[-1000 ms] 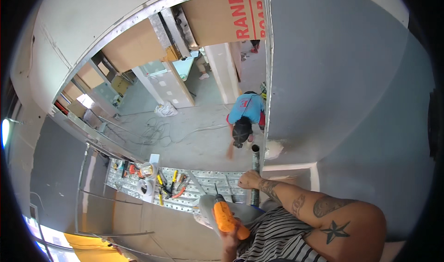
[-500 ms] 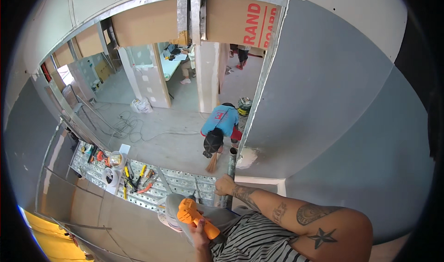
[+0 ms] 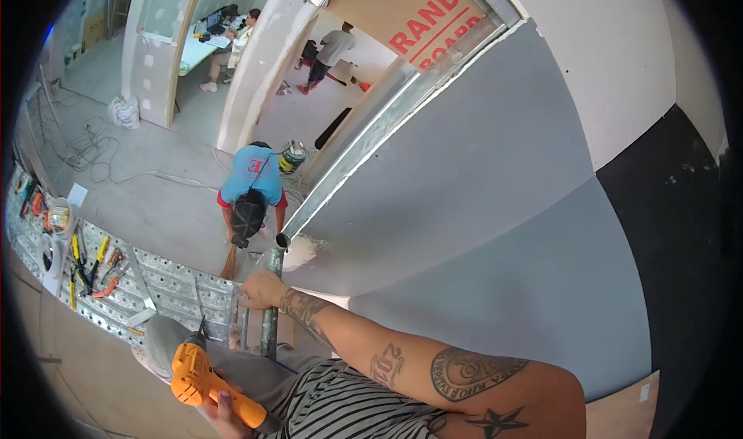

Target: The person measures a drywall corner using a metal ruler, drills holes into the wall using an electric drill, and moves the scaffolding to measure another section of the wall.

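My left hand (image 3: 224,404) grips an orange cordless drill (image 3: 193,369) with a bit fitted, over my grey-clad leg (image 3: 166,330). My right hand (image 3: 261,289) is closed around an upright metal scaffold pipe (image 3: 269,330), below its open top. Beside it lies a perforated metal plank (image 3: 170,284) carrying pliers and cutters (image 3: 101,269), a white bucket (image 3: 60,218) and a roll (image 3: 48,253).
Below, a co-worker in blue (image 3: 251,172) bends with a straw broom (image 3: 230,262) among cables (image 3: 124,180). Two other people (image 3: 333,52) (image 3: 232,52) are in farther rooms, one at a table (image 3: 193,48). A grey wall (image 3: 464,207) stands at my right.
My view has swung rightward, so the scene has shifted left. The drill now points more upward and away. My right hand stays on the pipe; the co-worker's broom has come into clearer view.
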The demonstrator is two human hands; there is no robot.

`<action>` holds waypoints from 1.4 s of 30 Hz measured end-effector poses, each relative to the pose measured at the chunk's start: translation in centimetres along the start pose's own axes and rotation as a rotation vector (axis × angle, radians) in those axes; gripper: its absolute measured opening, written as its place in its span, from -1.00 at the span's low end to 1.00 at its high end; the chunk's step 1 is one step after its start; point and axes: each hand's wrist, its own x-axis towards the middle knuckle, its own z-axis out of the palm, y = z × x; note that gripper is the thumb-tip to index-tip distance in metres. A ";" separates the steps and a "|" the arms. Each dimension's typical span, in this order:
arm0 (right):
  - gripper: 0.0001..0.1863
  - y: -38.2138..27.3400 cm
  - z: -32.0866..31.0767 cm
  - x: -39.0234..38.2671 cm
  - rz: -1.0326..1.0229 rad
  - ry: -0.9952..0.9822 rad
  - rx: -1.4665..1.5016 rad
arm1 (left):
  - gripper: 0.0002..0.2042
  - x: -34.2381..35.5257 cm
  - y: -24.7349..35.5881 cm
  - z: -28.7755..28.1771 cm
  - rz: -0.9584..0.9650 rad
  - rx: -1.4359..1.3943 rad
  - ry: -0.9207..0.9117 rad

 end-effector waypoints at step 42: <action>-0.83 1.1 -2.0 2.2 -0.042 0.075 0.266 | 0.04 39.7 -21.3 -20.4 -0.277 0.888 1.007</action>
